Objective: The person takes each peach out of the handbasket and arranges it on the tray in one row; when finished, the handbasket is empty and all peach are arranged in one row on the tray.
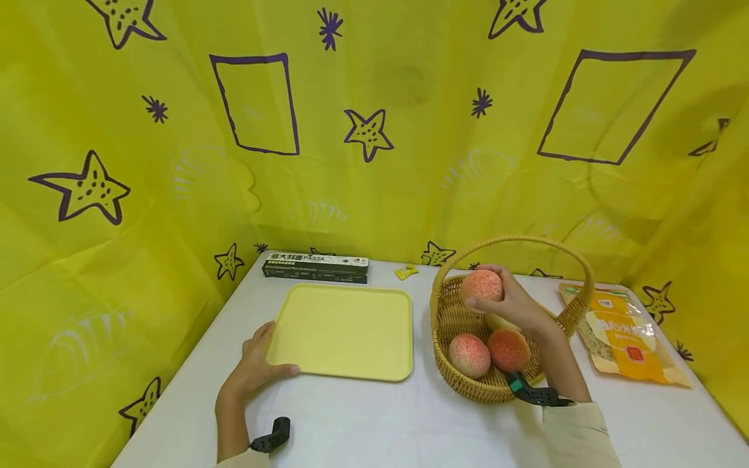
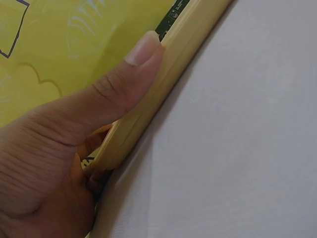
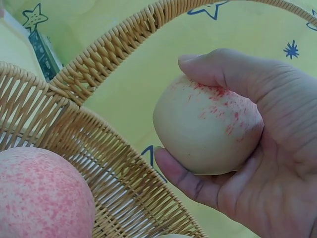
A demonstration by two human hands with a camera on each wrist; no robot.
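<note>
- The peach (image 1: 482,285) in the right hand (image 1: 515,304) is round, pale cream on its underside and speckled pinkish red over the top; the right wrist view shows the red flecks fading into a smooth cream skin (image 3: 205,131).
- The right hand curls around this peach, thumb below and fingers over the top, and holds it above the wicker basket (image 1: 453,312), under the arch of the handle.
- Two more peaches (image 1: 469,355) lie in the basket, one pink and speckled, the other a deeper orange red; a pale fruit between them is mostly hidden by the hand.
- The left hand (image 1: 255,364) grips the near left corner of the yellow tray (image 1: 345,328), thumb on the rim and fingers tucked beneath, out of sight.
- The tray lies flat on the white table (image 1: 380,422), just left of the basket.
- In the left wrist view only the thumb (image 2: 124,84) and the tray edge show clearly.
- Behind the tray lies a dark pasta box (image 1: 316,266); its small print cannot be read.
- A snack bag (image 1: 623,335) lies right of the basket, partly covered by the handle.
</note>
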